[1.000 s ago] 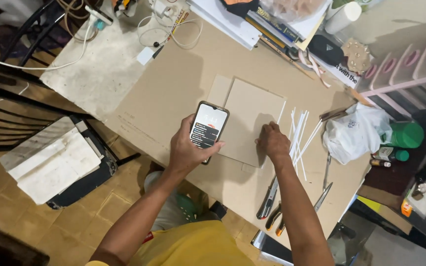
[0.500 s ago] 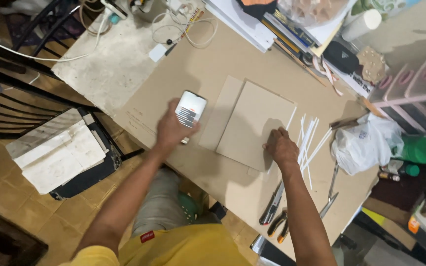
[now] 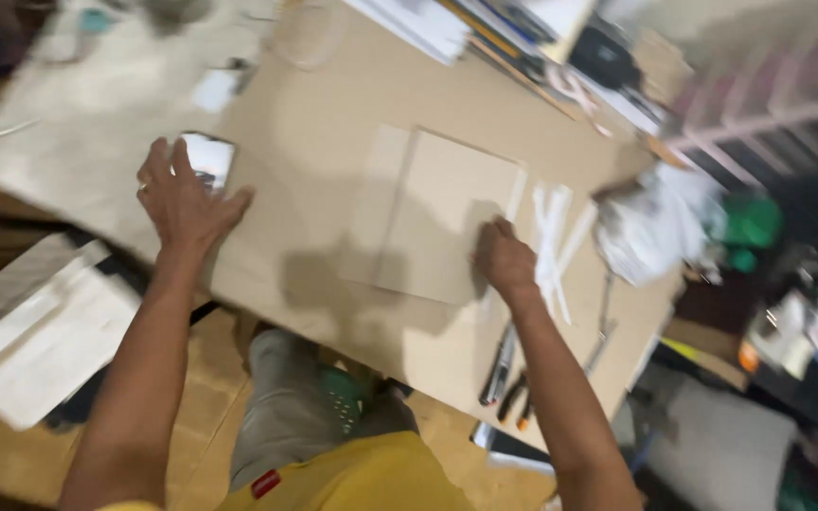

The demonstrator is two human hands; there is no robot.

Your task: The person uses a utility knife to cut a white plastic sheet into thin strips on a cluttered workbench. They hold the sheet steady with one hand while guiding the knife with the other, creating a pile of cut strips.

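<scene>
Cluttered brown worktop lay blurred: your left hand, fingers spread, rested over the phone at its left edge, your right hand curled, empty, on the cardboard panel; best kept flat.

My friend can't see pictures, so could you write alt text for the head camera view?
Seen from above, a person's left hand rests on a phone lying on a brown cardboard-covered table, while the right hand presses on the edge of a smaller cardboard sheet. White strips lie beside it; the picture is motion-blurred.
</scene>
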